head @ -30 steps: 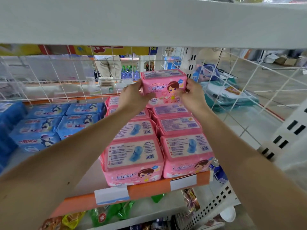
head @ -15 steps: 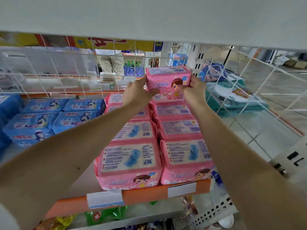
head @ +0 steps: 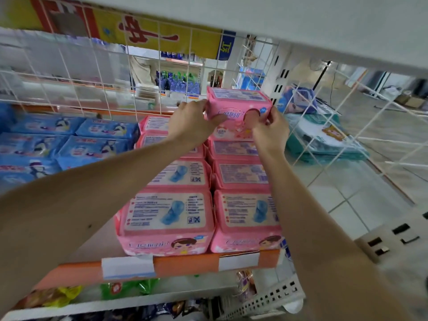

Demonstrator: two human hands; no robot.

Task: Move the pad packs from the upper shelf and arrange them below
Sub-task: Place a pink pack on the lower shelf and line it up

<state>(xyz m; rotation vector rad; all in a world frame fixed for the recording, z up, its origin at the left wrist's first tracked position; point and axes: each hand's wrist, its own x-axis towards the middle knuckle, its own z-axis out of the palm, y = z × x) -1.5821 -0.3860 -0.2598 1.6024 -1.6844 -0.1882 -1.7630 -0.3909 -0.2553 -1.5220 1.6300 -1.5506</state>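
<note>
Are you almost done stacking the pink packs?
Done: two rows of pink packs sit on the orange-edged shelf. In hand: left hand and right hand hold one more pack above the right row's back. Left: setting it down; what remains on the upper shelf is hidden.

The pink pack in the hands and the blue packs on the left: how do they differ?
Colour: the held pack is pink, the blue packs blue. State: the left hand and right hand grip the held pack above the pink stack; the blue packs lie flat on the shelf. Print: the blue packs show a penguin-like figure, the held pack a round brown shape. Both are soft wrapped packs.
</note>
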